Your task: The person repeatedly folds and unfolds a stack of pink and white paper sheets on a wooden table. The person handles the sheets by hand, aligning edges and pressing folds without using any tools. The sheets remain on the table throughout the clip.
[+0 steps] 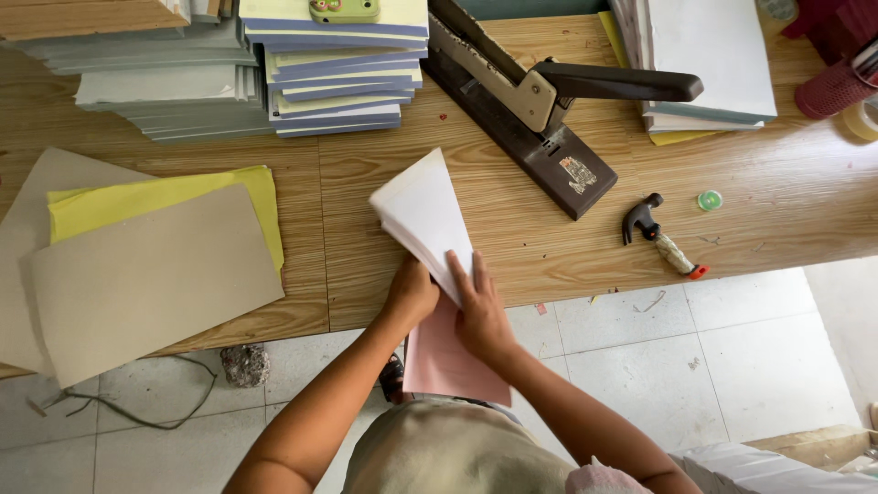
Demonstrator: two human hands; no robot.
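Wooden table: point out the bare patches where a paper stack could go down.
Bare wood on the table lies right of the heavy stapler, around the small hammer, and between the grey cardboard sheets and the held white stack. The back edge is crowded with booklet piles.

I see no packages, signs or screens from here, only 1 label. It is a small worn sticker (578,174) stuck on the dark base plate of the heavy-duty stapler (526,110), near the end of the base that points toward me. Its shape is roughly rectangular, set askew, with ragged, peeling edges. Its colours are pale whitish-grey with patches of reddish-brown. It lies flat on the base, just below the stapler's black handle.
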